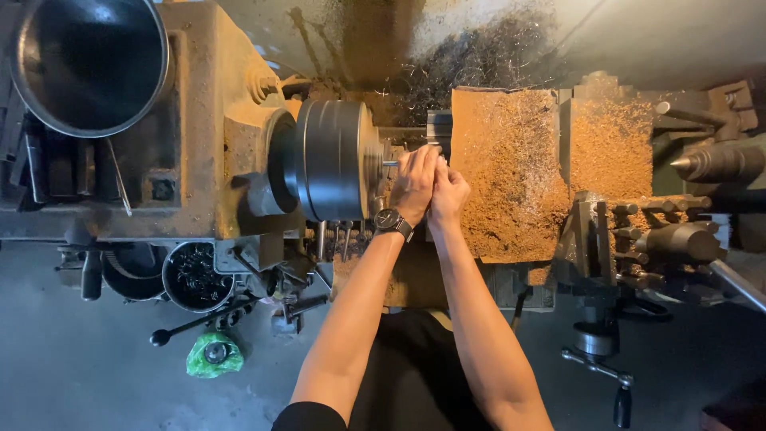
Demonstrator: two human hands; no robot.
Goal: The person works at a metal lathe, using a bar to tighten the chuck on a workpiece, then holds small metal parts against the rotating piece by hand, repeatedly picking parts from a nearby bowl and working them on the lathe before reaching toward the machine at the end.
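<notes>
Both my hands are up at the lathe chuck [331, 160], pressed together just to its right. My left hand [413, 185], the one with the wristwatch [393, 221], is curled over a small metal rod [390, 164] that sticks out of the chuck face; its long axis runs level, left to right, along the spindle line, and only a short stub shows between the chuck and my knuckles. My right hand [448, 194] lies against the left one, fingers folded in toward the same spot, but I cannot tell whether they grip the rod or only brace my other hand. The left hand is nearer the chuck, so the rod lies to the left of both. Room is tight: the chuck face on the left, the dark tool post [440, 128] just behind my fingers, and the carriage [511, 175] heaped with rust-coloured chips close on the right. The open way out is back toward me, along my forearms.
</notes>
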